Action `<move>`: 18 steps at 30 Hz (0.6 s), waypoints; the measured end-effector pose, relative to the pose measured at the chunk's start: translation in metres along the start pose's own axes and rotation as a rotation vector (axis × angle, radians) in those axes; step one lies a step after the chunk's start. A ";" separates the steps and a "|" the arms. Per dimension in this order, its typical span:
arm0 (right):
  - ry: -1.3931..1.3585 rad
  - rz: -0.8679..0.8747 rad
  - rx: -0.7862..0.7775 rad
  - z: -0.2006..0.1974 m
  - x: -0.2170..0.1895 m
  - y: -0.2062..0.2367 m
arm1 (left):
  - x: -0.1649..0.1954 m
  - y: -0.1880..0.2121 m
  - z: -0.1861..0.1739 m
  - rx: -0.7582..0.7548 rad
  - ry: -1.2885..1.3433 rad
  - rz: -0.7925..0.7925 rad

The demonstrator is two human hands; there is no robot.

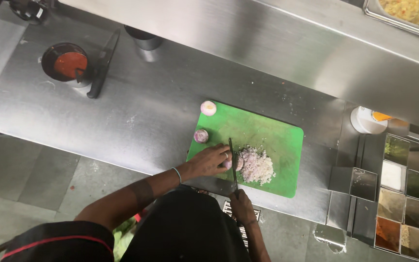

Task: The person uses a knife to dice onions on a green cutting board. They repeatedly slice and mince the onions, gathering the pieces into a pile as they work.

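Steel makes up the bench [136, 111], which runs from the far left corner to a rack of spice tins [408, 194] at its right end, cut off by the frame. Near the bench's front edge lies one green cutting board [277, 140]. At the far left corner stands one round bowl of red sauce [66, 63], and just beside it lies a spare black knife [104, 60]. On the board's front half sits one heap of chopped onion [257, 166]. The left hand [212, 160] presses down on an onion piece [238, 162], mostly hidden under the fingers. The right hand [241, 204] is clenched around the handle of one kitchen knife [232, 162], its blade standing in the onion. Two peeled onion halves [208, 107] [201, 136] rest on the board's left edge, one at the far corner.
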State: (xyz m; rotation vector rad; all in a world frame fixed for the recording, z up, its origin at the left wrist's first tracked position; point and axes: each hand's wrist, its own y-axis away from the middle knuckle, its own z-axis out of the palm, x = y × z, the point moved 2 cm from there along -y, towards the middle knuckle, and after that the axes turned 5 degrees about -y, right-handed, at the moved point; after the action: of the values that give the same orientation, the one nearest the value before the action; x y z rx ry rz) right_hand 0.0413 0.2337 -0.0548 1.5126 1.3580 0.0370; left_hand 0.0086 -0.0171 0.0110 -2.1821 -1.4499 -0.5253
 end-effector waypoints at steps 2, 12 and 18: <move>0.067 -0.135 0.039 -0.002 -0.002 -0.001 | 0.002 -0.002 -0.002 0.028 0.002 0.016; 0.541 -0.855 0.151 0.007 0.047 -0.010 | 0.007 -0.003 -0.002 -0.064 -0.029 0.013; 0.342 -0.804 0.120 0.009 0.049 -0.010 | 0.009 -0.009 -0.006 -0.049 0.004 -0.002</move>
State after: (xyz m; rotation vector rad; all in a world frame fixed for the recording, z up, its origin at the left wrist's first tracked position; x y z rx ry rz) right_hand 0.0571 0.2616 -0.0936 0.9809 2.1952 -0.3080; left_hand 0.0036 -0.0105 0.0225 -2.2161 -1.4521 -0.5708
